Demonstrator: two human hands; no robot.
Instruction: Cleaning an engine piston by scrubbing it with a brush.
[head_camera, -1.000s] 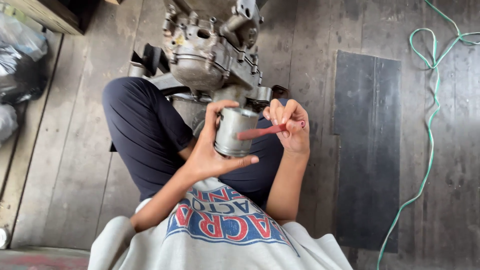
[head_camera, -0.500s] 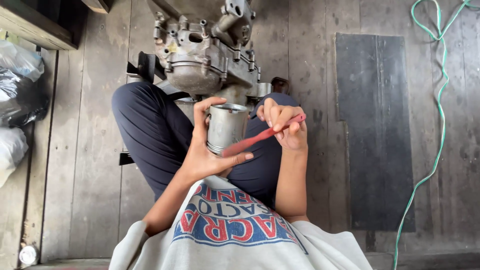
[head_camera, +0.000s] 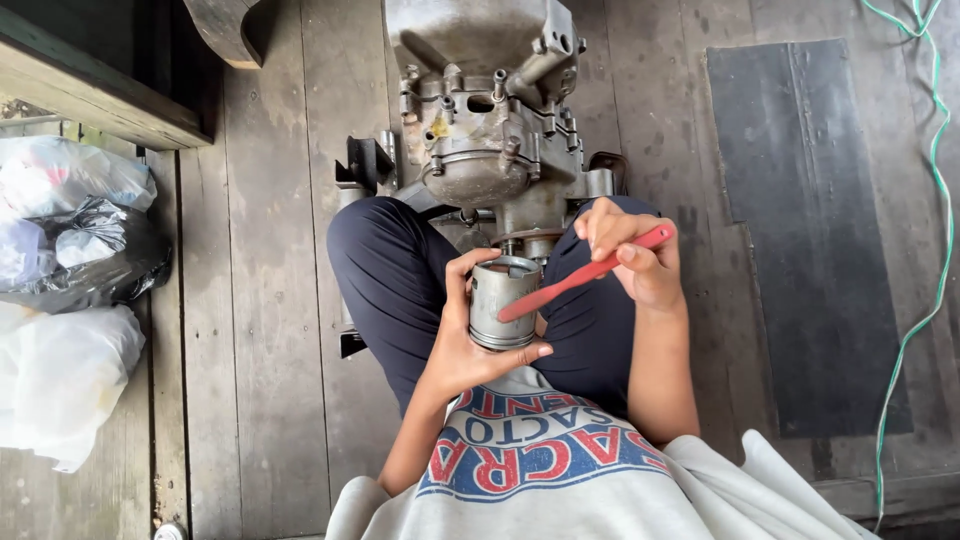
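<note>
Piston (head_camera: 503, 303) held over the lap, with a red brush (head_camera: 585, 272) laid against it.

At far left, plastic bags (head_camera: 70, 300) lie on the wooden floor (head_camera: 250, 300). The left hand (head_camera: 470, 345) is wrapped around the metal piston, thumb under its lower rim and fingers behind it. Just beyond stands a grey engine (head_camera: 480, 110). The right hand (head_camera: 630, 255) pinches the brush handle, whose tip touches the piston's side. Farther right lie a dark mat (head_camera: 810, 220) and a green cord (head_camera: 925, 250).
</note>
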